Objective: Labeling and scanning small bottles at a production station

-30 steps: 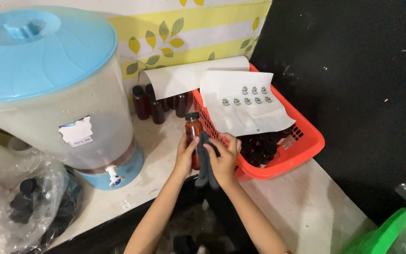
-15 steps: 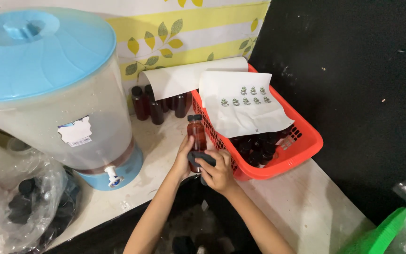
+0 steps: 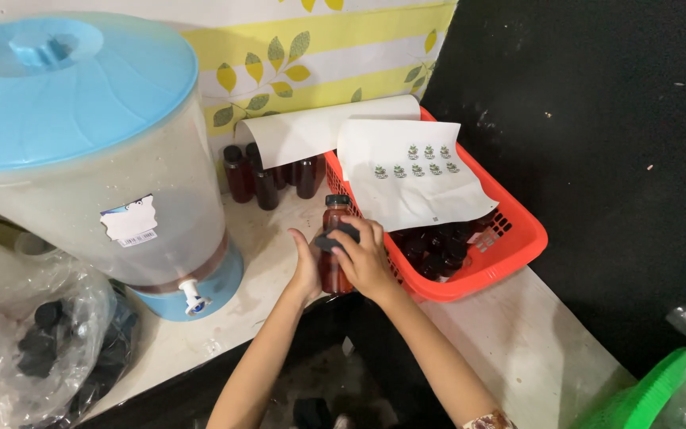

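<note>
Both hands gripped one small brown bottle (image 3: 335,246) standing upright on the worktop (image 3: 510,342), just beside the orange basket (image 3: 518,238). Left hand (image 3: 307,270) wrapped its left side, right hand (image 3: 367,258) closed over the front, pressing a dark label (image 3: 335,237) against it. Basket held more dark bottles under a white sticker sheet (image 3: 414,171). Blue-lidded dispenser (image 3: 81,151) stood to the left, near a plastic bag of black caps (image 3: 33,349).
</note>
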